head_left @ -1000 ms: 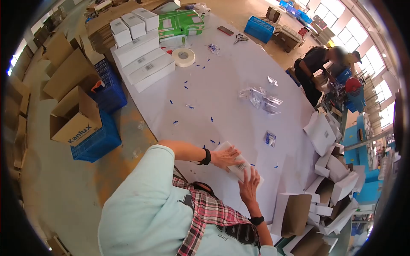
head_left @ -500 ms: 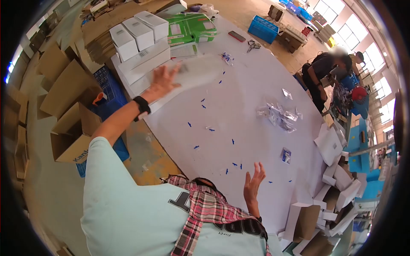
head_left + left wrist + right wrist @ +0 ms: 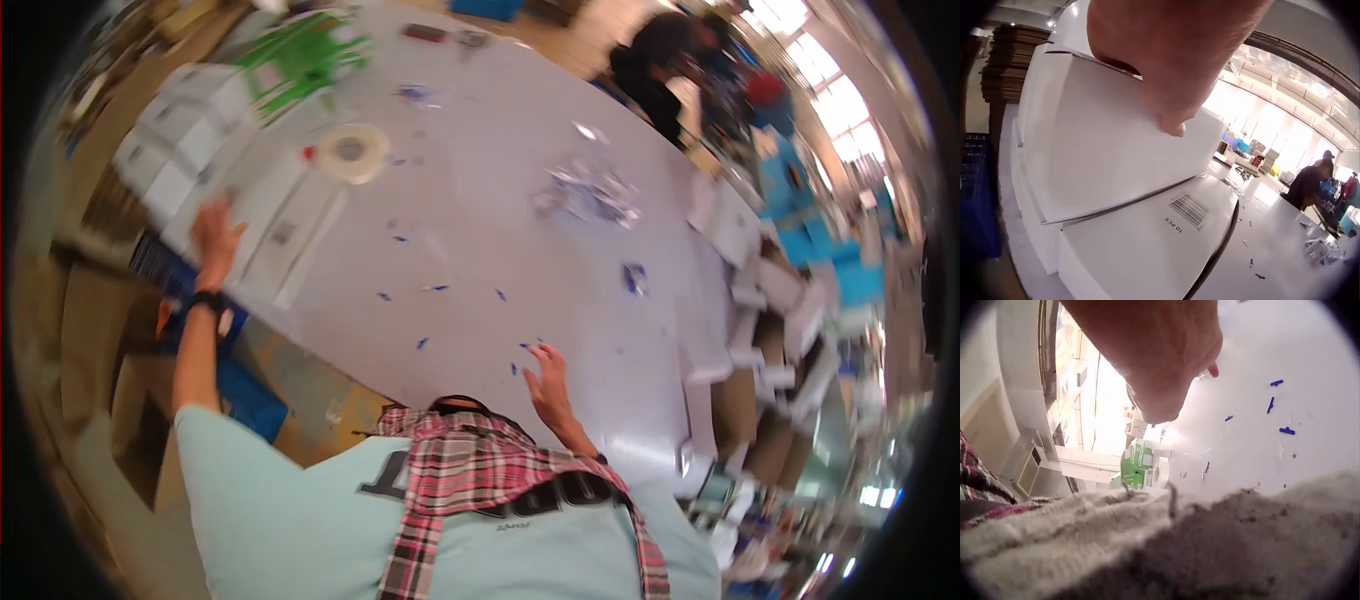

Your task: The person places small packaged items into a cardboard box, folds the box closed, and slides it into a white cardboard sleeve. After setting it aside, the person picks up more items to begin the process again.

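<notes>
At the left side of the table, my left hand (image 3: 213, 245) is on the stack of white boxes (image 3: 262, 215). The left wrist view shows its thumb against the side of a white carton (image 3: 1110, 156), while the other fingers are mostly hidden. A lower carton (image 3: 1147, 250) carries a barcode and "10 PCS". My right hand (image 3: 550, 388) is low over the table near my body, fingers loosely bent and holding nothing. Its fingertips overlap small blue plastic pieces (image 3: 515, 369) in the head view. More of these blue pieces (image 3: 1287, 430) lie scattered nearby.
A roll of tape (image 3: 354, 153) sits beside the stack, with a green package (image 3: 300, 62) behind. Clear plastic packs (image 3: 588, 195) lie farther right, and a small blue pack (image 3: 635, 279) lies nearer. Opened white boxes (image 3: 735, 225) crowd the right edge. A person (image 3: 655, 65) works beyond the table.
One second ago both hands held a white box near my body. The left hand then swept left over the stack and is now at its left end. The right hand stays near the front.
</notes>
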Motion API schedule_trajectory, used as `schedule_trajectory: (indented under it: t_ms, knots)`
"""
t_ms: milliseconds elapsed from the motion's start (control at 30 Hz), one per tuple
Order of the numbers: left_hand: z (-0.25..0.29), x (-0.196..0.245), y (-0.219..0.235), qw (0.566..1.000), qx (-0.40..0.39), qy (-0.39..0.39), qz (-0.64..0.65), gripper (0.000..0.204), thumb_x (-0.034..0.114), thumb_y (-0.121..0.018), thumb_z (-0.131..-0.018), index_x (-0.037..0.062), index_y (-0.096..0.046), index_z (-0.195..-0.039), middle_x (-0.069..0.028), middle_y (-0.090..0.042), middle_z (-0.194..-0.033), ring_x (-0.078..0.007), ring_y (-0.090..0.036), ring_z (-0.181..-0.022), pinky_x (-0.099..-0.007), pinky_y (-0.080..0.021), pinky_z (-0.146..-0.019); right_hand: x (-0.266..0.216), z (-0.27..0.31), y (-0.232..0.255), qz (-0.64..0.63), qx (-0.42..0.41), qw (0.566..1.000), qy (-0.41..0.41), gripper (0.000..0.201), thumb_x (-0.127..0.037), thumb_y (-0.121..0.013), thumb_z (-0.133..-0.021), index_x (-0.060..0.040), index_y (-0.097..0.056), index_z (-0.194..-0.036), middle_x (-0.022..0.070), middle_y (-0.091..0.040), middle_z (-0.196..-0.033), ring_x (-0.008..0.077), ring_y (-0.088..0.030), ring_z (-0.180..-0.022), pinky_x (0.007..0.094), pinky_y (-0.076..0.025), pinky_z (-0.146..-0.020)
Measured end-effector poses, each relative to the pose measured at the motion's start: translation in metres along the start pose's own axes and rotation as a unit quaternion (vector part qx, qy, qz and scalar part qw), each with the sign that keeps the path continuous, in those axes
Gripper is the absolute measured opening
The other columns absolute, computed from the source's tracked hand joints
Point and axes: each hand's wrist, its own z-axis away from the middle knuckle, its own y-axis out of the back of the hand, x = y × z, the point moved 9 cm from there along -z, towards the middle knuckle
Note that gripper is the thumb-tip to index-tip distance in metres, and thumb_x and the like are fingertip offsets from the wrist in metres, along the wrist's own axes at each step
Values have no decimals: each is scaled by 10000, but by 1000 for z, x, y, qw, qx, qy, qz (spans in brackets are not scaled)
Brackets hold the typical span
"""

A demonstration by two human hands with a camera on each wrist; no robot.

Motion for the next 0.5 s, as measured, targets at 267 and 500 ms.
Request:
schedule_trajectory:
  t_ms: [267,500]
  knots:
    - [-12,92,36,991,113,-48,53,853,312,-730,-717,59,-275,-1392,-201,-362,-1363,-388,-308,-1268,-540,-247,-1012,40,27,1,-16,-26,999,-40,314,-88,-571,-845,-34,-512,-1148,181,-484,-1153,338,-493,-1053,386,-418,-896]
    - [28,274,56,977,-83,-76,180,591,210,-695,-722,75,-469,-1251,-189,-330,-1303,-348,-292,-1240,-502,-232,-1010,82,57,-10,-66,-158,982,-79,217,-107,-568,-861,-34,-585,-1065,148,-592,-967,283,-583,-805,350,-465,-724]
